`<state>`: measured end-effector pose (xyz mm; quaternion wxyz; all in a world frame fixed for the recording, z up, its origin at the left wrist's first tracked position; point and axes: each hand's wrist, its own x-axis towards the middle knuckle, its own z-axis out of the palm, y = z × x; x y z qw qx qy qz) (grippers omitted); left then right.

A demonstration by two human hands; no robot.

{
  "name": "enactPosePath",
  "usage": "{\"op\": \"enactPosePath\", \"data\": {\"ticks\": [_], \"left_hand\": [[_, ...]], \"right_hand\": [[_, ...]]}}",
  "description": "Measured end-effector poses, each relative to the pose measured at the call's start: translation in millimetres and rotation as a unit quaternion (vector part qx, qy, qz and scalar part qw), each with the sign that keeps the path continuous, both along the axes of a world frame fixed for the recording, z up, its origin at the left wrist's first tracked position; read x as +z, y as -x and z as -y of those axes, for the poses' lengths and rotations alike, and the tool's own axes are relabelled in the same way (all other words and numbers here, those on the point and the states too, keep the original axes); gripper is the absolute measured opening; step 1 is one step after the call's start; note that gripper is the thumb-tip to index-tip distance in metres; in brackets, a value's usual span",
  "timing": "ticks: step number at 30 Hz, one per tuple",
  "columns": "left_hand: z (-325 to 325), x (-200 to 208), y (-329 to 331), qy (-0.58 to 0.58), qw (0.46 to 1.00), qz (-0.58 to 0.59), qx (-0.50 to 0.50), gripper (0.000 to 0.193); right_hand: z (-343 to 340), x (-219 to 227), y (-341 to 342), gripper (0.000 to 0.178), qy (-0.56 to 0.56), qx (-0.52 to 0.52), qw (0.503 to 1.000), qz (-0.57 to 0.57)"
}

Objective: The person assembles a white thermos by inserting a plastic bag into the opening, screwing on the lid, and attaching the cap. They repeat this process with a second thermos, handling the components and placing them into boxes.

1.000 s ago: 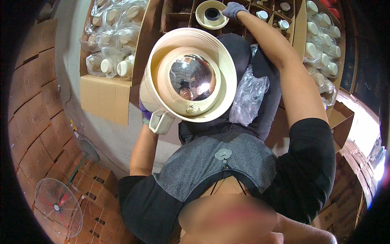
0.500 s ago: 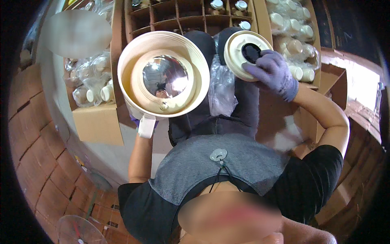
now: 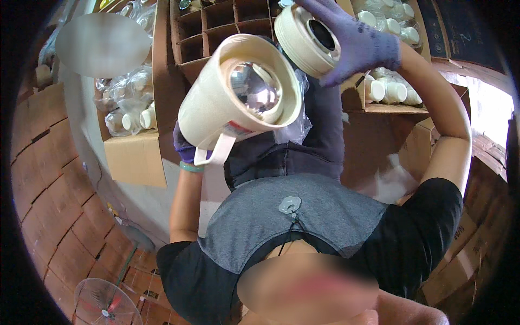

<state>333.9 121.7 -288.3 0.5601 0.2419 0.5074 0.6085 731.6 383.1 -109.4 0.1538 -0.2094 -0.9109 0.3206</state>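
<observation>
My left hand, in a purple glove, supports a cream thermos jug from its lower left side, fingers mostly hidden behind it. The jug tilts with its wide opening toward the upper right, and its handle points toward me. Inside the opening sits a mirrored, rounded liner. My right hand, gloved in lavender, grips a round cream threaded cap by its edge, thumb and fingers spread around it. A black disc fills the cap's centre. The cap is close to the jug's rim, at its upper right.
A divided cardboard box stands ahead. Open boxes with bagged white-capped items flank it at left and right. A clear plastic bag lies on my lap. A fan stands at lower left.
The jug has tipped over toward the right, showing its side and handle. My right hand has brought the cap left and up, close to the jug's rim, and turned it.
</observation>
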Motion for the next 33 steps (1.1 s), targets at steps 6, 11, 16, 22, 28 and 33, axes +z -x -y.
{"op": "enactPosePath", "data": {"ticks": [6, 11, 16, 22, 28, 33], "left_hand": [[-15, 9, -4, 0.061, 0.982, 0.174, 0.037, 0.041], [-28, 24, -12, 0.070, 0.984, 0.158, -0.046, 0.043], [-44, 52, -22, 0.146, 0.948, 0.272, -0.077, 0.044], [-52, 62, -3, 0.012, 0.993, 0.101, -0.063, 0.051], [-65, 103, -21, -0.048, 0.996, 0.075, -0.001, 0.055], [-63, 88, -18, -0.061, 0.996, 0.058, 0.017, 0.056]], "right_hand": [[34, 57, 28, 0.110, -0.030, 0.102, 0.993, -0.053], [37, 3, 29, 0.090, -0.207, 0.114, 0.961, -0.144], [52, 42, 19, 0.107, -0.184, 0.130, 0.971, -0.080], [60, 30, 5, 0.106, -0.170, 0.077, 0.977, -0.099], [64, 9, -8, 0.129, -0.099, 0.000, 0.983, -0.155], [68, 9, -15, 0.132, 0.090, -0.046, 0.985, -0.142]]}}
